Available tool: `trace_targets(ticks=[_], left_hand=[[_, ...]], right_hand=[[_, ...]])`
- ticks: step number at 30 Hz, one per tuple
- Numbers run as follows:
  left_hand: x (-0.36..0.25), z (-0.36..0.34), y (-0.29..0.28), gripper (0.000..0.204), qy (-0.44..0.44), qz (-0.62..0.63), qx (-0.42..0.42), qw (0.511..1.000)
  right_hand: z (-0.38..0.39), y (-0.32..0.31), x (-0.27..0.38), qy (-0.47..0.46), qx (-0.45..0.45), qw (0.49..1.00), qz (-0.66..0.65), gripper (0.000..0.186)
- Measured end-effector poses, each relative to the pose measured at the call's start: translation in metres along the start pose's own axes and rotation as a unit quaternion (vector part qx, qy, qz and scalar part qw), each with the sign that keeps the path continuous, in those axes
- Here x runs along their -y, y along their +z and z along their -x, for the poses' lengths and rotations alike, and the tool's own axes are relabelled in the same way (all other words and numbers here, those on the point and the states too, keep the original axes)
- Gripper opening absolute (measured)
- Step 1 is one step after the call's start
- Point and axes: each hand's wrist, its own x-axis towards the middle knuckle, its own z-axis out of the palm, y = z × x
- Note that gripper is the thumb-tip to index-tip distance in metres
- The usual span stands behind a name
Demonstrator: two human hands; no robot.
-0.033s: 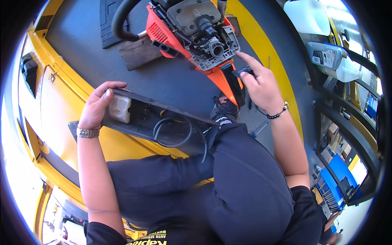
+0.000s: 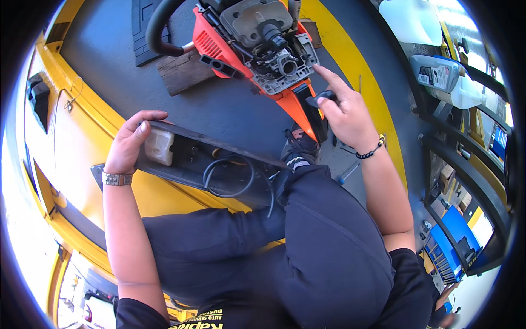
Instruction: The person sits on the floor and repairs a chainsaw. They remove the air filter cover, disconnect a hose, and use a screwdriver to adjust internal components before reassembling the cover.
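Note:
My left hand [image 2: 130, 143] grips the end of a long black tray [image 2: 198, 143] holding a translucent plastic part [image 2: 159, 148], a looped grey hose [image 2: 229, 193] and small pieces. My right hand [image 2: 342, 115] has its thumb against a small black object [image 2: 323, 97], perhaps a tool handle, while its index finger reaches out to the corner of the exposed metal housing [image 2: 285, 82] on an orange chainsaw [image 2: 213, 44]. The chainsaw's orange front section [image 2: 293, 115] points down toward my shoe [image 2: 301, 143]. A black curved handle [image 2: 156, 33] is at its left.
A wooden block [image 2: 178, 77] lies under the chainsaw near a black mat [image 2: 143, 33]. Yellow metalwork [image 2: 74, 126] runs along the left. A black rack [image 2: 455, 148] on the right holds plastic jugs [image 2: 433, 71] and blue items. A screwdriver [image 2: 350, 172] lies beside my leg. Someone's arm [image 2: 445, 296] shows lower right.
My right hand and its fingertip have shifted very slightly up and left; the chainsaw also appears slightly higher in view. My left hand still holds the tray.

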Motion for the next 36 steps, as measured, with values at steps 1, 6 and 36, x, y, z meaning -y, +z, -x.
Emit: trace_targets(ticks=[1, 6, 36], left_hand=[[0.001, -0.001, -0.002, 0.045, -0.006, -0.009, -0.001, 1.0], [0.003, -0.011, -0.007, 0.052, -0.021, -0.038, -0.006, 0.999], [-0.011, -0.012, 0.018, 0.045, -0.012, -0.071, -0.131, 0.989]], right_hand=[[-0.002, 0.002, -0.001, -0.006, 0.011, 0.999, -0.035, 0.058], [-0.02, -0.006, -0.006, -0.013, 0.128, 0.986, -0.107, 0.06], [0.013, 0.026, 0.032, -0.175, 0.094, 0.969, -0.15, 0.033]])
